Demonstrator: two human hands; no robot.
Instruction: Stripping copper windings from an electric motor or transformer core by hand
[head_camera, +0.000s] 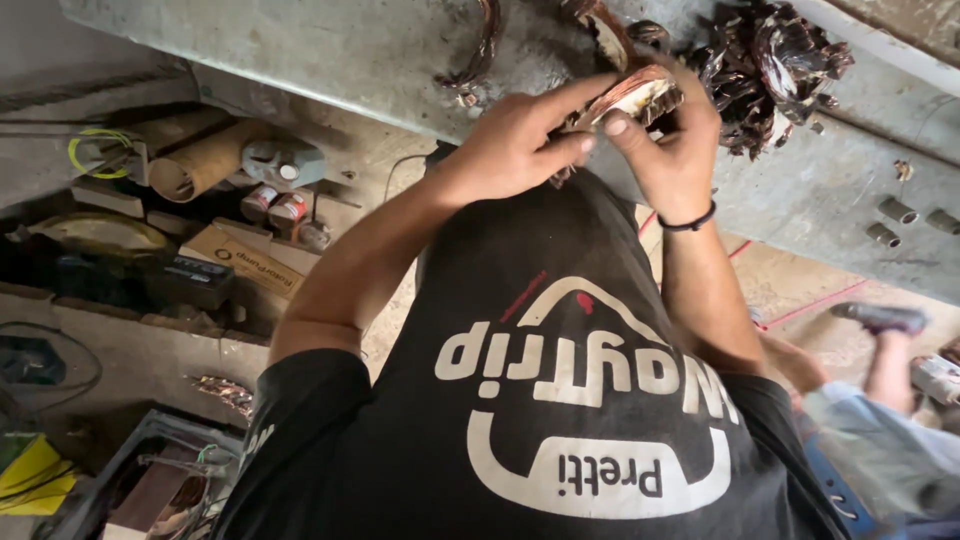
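At the edge of the grey metal workbench (330, 50), both hands meet on a bundle of copper winding wire (640, 95), held just above the bench edge and in front of the person's black printed shirt (560, 400). Left hand (515, 140): fingers closed together, pinching the near end of the bundle. Right hand (672, 150), with a black wristband (690, 222): thumb and forefinger clamped on the strands from the other side. Judged from this grip, the work goes best if one hand holds the bundle fast while the other draws strands off a few at a time, kept close to the pinch so that they do not tangle or cut into the fingers. Just beside the hands, on the bench, lies a dark heap of burnt coil scrap (775, 70), and a curved length of coil (480, 50) lies to the other side; both crowd the working space. Below the bench, on the floor: a cardboard tube (200, 165), small tins (275, 205), a flat carton (240, 260) and a yellow wire loop (95, 150). Another person's leg (885, 350), blurred, shows at the right.
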